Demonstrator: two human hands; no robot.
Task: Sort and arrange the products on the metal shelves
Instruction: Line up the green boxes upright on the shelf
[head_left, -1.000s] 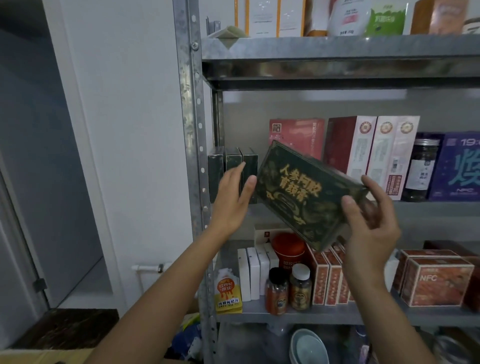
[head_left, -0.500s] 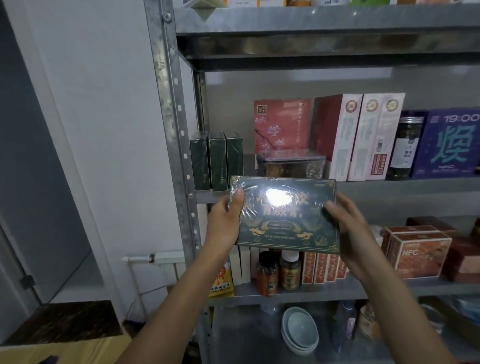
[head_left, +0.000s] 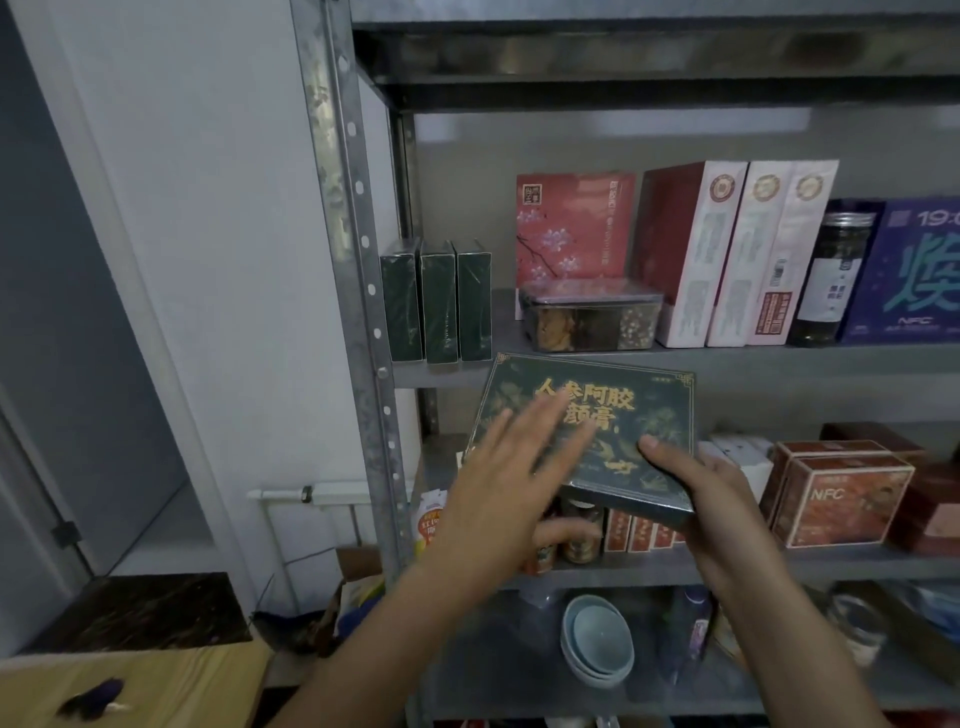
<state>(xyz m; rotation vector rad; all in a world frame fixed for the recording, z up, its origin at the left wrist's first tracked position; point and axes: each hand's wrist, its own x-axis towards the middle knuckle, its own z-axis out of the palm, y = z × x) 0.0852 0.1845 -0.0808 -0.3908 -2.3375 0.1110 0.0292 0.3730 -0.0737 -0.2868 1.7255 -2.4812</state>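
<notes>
A flat dark green box (head_left: 639, 415) with gold lettering is tilted face up in front of the metal shelves (head_left: 675, 366). My right hand (head_left: 711, 499) grips its lower right corner, thumb on the face. My left hand (head_left: 514, 483) lies over the box's left half with straight, spread fingers, blurred by motion. Three matching green boxes (head_left: 436, 306) stand upright at the left end of the middle shelf.
The middle shelf also holds a clear lidded container (head_left: 592, 319), a pink floral box (head_left: 571, 228), red-and-white boxes (head_left: 727, 254), a jar (head_left: 831, 280) and a purple box (head_left: 914, 270). Below are orange NFC boxes (head_left: 841, 499), small jars and bowls (head_left: 597, 644). A steel upright (head_left: 353, 260) stands left.
The green box has tipped from facing me to lying flatter and lower. My left hand let go of its left edge and now lies flat across its face. The camera view dropped.
</notes>
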